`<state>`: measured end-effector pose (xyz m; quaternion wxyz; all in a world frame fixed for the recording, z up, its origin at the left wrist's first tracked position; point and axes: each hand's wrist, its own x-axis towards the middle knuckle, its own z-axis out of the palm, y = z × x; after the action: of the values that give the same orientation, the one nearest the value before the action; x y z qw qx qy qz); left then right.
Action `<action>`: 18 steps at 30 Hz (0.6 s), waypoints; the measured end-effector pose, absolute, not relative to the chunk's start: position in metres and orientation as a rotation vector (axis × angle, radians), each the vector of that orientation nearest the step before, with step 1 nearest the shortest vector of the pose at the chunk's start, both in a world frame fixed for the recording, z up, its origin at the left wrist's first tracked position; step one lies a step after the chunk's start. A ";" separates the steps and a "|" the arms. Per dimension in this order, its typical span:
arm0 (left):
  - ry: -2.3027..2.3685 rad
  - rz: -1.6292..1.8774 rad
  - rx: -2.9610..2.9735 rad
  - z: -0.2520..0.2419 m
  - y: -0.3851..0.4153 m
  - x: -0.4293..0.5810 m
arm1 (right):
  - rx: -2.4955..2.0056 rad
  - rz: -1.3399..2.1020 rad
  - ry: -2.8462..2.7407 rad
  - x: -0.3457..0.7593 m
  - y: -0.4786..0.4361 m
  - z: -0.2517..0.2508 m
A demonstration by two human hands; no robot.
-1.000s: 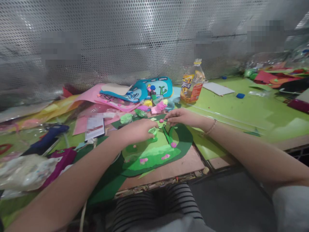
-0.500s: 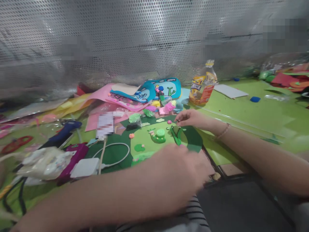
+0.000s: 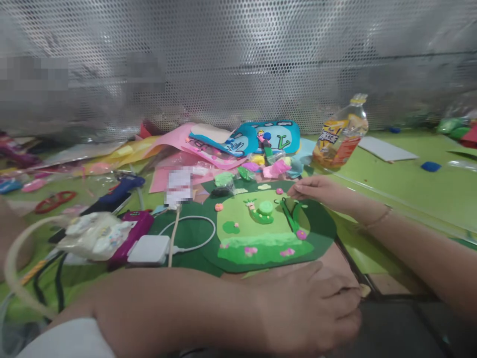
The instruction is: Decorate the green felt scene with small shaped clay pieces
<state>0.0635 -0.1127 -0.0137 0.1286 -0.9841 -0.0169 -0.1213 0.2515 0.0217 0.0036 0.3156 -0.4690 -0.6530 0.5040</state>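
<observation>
A dark green card [image 3: 324, 223] with rounded edges carries a light green panel and clay decorations. On it are a green clay snail [image 3: 265, 209], a strip of green clay grass [image 3: 266, 251] with pink flowers, and long dark green clay leaves [image 3: 290, 211] beside a pink flower [image 3: 301, 234]. My right hand [image 3: 316, 191] rests at the card's upper right edge, its fingertips close together beside the leaf tops; whatever they pinch is hidden. My left hand [image 3: 309, 308] is in front of the card near the table edge, back upward, fingers curled under and their tips out of sight.
A clear bottle [image 3: 341, 134] with a yellow label stands behind my right hand. At left lie a white adapter [image 3: 149, 249] with cables, a blue glue gun [image 3: 128, 186] and red scissors [image 3: 55, 201]. Blue decorated cards [image 3: 290, 141] and bagged clay [image 3: 276, 169] sit at the back.
The view has shifted left, so things appear farther right. My left hand has drawn back toward the front edge, uncovering the clay grass. My right hand stays by the card's upper right.
</observation>
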 end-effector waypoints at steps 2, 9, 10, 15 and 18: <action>-0.049 -0.342 -2.838 -0.017 -0.112 0.062 | -1.235 1.357 -1.698 0.251 0.022 0.002; 0.011 -0.359 -2.796 -0.021 -0.107 0.060 | -1.263 1.241 -1.757 0.248 0.017 0.007; 0.017 -0.375 -2.794 -0.022 -0.106 0.060 | -1.260 1.235 -1.762 0.249 0.017 0.007; 0.033 -0.434 -2.793 -0.022 -0.102 0.059 | -1.253 1.256 -1.794 0.253 0.021 0.003; 0.050 -0.482 -2.803 -0.024 -0.100 0.059 | -1.286 1.334 -1.771 0.253 0.021 0.004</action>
<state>0.0592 -0.1004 -0.0242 0.1480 -0.9745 0.0173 -0.1677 0.2532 0.0208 0.0038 0.2851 -0.4809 -0.6624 0.4987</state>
